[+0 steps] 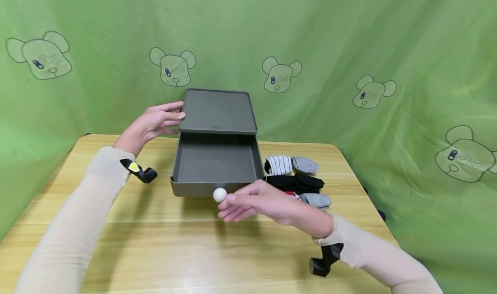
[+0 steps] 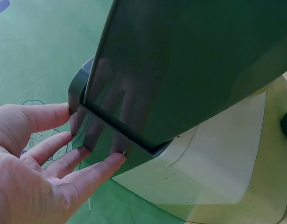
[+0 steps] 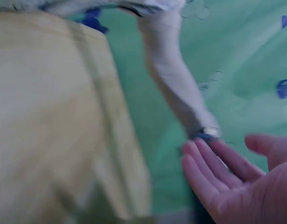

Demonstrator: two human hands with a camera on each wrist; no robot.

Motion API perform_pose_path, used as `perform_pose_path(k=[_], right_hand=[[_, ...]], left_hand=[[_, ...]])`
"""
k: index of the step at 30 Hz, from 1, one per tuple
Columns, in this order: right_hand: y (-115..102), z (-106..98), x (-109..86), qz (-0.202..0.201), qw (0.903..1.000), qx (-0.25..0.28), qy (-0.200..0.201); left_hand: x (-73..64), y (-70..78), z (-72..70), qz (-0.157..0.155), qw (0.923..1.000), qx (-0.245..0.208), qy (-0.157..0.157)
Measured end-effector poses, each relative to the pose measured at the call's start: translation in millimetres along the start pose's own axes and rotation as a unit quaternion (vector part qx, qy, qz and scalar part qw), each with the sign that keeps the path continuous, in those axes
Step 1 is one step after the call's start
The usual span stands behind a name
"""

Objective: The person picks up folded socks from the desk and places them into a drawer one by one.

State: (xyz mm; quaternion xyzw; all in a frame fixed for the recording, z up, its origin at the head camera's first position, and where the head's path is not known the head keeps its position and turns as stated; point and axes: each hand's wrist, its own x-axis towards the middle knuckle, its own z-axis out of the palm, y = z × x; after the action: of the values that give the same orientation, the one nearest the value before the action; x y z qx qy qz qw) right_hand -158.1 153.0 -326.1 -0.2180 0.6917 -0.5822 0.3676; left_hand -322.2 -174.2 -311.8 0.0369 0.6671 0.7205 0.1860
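While two pale sleeves [image 1: 70, 238] reach in from the near side of one wooden table [image 1: 186, 255], the right hand [image 1: 264, 201] is at one white knob [image 1: 219, 194]; its fingers are loosely extended rather than gripping, and whether the thumb tip touches the knob's right edge, I cannot tell. That knob sits on the near face of one grey drawer [image 1: 217, 162], standing open from one grey box [image 1: 217, 110]. To the right lie six folded socks [image 1: 279, 165]: two grey, two black, one striped, one red-and-white, the last mostly hidden. Farther left, the left hand [image 1: 153, 122] rests straight fingers against the box's left side. Five bear faces [image 1: 176, 71] mark the far green curtain [image 1: 229, 26].
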Motion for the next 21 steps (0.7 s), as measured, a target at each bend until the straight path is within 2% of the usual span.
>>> perform_pose_path(k=[3, 5, 7, 10, 12, 15, 17, 21], right_hand=[[-23.1, -18.2, -11.0, -0.068, 0.9949, -0.065, -0.036], [-38.6, -34.2, -17.9, -0.121, 0.987, -0.1, -0.034], [-52.2, -55.5, -23.3, -0.17, 0.9765, -0.132, -0.014], [-63.9, -91.4, -27.2, -0.201, 0.9617, -0.178, 0.054], [-63.0, -117.4, -24.8, -0.19, 0.9529, -0.212, 0.105], [-46.7, -153.8, -13.6, -0.135, 0.9399, -0.269, 0.16], [-28.1, -175.1, -3.0, -0.095, 0.9318, -0.31, 0.164], [12.0, -205.3, 15.3, -0.035, 0.9018, -0.407, 0.141]], left_hand=[[-0.1, 0.2, -0.1, 0.0, 1.0, -0.002, 0.0], [-0.1, 0.2, -0.1, -0.001, 1.0, -0.006, 0.001], [0.1, 0.1, -0.3, 0.0, 1.0, -0.008, 0.003], [0.8, -0.5, -0.6, 0.001, 1.0, -0.007, 0.003], [1.2, -1.2, -0.9, 0.001, 1.0, -0.006, 0.001], [2.5, -2.4, -1.6, 0.003, 1.0, -0.007, -0.003], [3.1, -3.3, -2.2, 0.006, 0.9999, -0.009, -0.002], [4.6, -4.1, -3.0, 0.01, 0.9999, -0.009, 0.001]])
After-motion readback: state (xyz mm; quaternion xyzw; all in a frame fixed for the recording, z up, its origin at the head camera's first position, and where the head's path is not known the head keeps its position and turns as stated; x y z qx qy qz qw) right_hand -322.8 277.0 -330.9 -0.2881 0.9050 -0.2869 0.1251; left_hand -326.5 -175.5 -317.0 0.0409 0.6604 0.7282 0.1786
